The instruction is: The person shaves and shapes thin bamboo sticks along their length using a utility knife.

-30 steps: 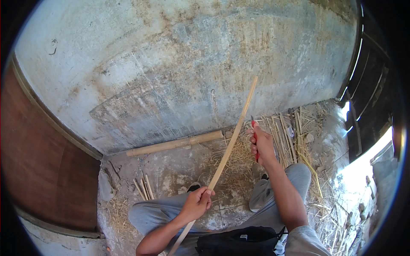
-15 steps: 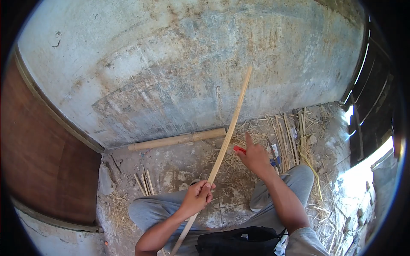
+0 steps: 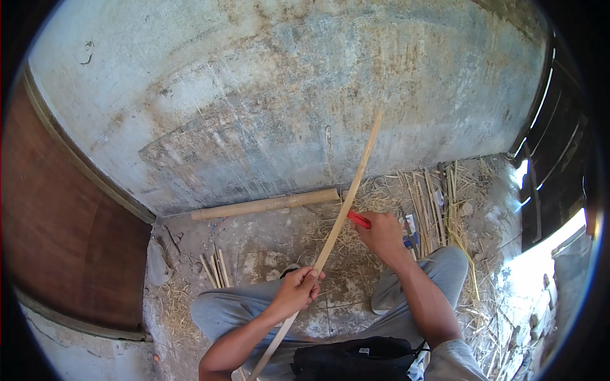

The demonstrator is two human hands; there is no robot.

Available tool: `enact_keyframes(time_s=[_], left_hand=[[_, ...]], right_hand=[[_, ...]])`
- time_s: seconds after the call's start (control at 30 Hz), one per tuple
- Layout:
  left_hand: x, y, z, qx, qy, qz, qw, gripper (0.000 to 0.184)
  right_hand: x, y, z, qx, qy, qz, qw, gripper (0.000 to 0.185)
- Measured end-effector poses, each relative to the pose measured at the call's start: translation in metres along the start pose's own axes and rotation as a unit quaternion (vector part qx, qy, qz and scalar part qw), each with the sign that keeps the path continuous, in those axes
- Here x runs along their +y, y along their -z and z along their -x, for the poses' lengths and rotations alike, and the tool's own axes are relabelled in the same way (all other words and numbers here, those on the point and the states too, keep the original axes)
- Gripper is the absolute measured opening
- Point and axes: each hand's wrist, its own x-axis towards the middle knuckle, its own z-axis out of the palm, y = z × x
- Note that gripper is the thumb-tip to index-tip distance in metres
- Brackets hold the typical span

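A long, pale bamboo strip point(image 3: 358, 171) slants from my lap up toward the wall. My left hand point(image 3: 297, 291) is closed around its lower middle, thumb on top. In my right hand point(image 3: 382, 239) is a small red tool point(image 3: 360, 220) that looks like a utility knife; its blade cannot be made out. The fingers are closed on its handle, and its front end is at the right edge of the strip, touching or very near it. The strip's lower end runs past my left forearm over my leg.
A thick bamboo pole point(image 3: 267, 204) lies along the foot of the stained wall point(image 3: 254, 101). Cut sticks point(image 3: 432, 209) and shavings cover the floor at right, with a few short sticks point(image 3: 217, 270) at left. A black bag point(image 3: 356, 359) rests on my lap.
My right hand has turned, its extended index finger has curled in, and more of the red tool shows beside the strip. The strip's upper end has dipped slightly and shifted right.
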Motion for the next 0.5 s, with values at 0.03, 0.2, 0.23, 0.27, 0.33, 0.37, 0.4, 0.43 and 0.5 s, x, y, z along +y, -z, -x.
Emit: enact_keyframes(time_s=[0.03,0.2,0.23,0.27,0.33,0.37,0.4,0.43,0.5], left_hand=[[0.002,0.0,0.0,0.0,0.0,0.0,1.0,0.029],[0.01,0.0,0.001,-0.009,0.025,0.079,0.996,0.029],[0.011,0.001,0.001,-0.009,0.025,0.079,0.996,0.029],[0.012,0.001,0.001,-0.005,0.029,0.086,0.996,0.029],[0.013,0.002,-0.001,0.001,0.034,0.094,0.995,0.028],[0.012,0.003,-0.002,-0.001,0.039,0.106,0.994,0.027],[0.011,0.004,-0.004,-0.003,0.043,0.118,0.992,0.026],[0.01,0.005,-0.004,-0.003,0.044,0.118,0.992,0.026],[0.009,0.006,-0.004,-0.017,0.038,0.148,0.988,0.028]], right_hand=[[-0.004,0.004,0.0,0.025,-0.034,0.001,0.999,0.024],[-0.023,0.018,0.0,0.087,-0.129,-0.074,0.985,0.029],[-0.028,0.02,0.004,0.078,-0.111,-0.096,0.986,0.031],[-0.031,0.02,0.007,0.069,-0.092,-0.118,0.986,0.033],[-0.035,0.012,0.018,0.05,-0.045,-0.142,0.988,0.033],[-0.037,0.008,0.024,0.031,0.001,-0.166,0.986,0.033],[-0.039,0.005,0.028,0.03,0.001,-0.166,0.986,0.033],[-0.041,0.003,0.031,0.001,0.015,-0.155,0.988,0.032],[-0.043,0.001,0.033,-0.027,0.027,-0.143,0.989,0.032]])
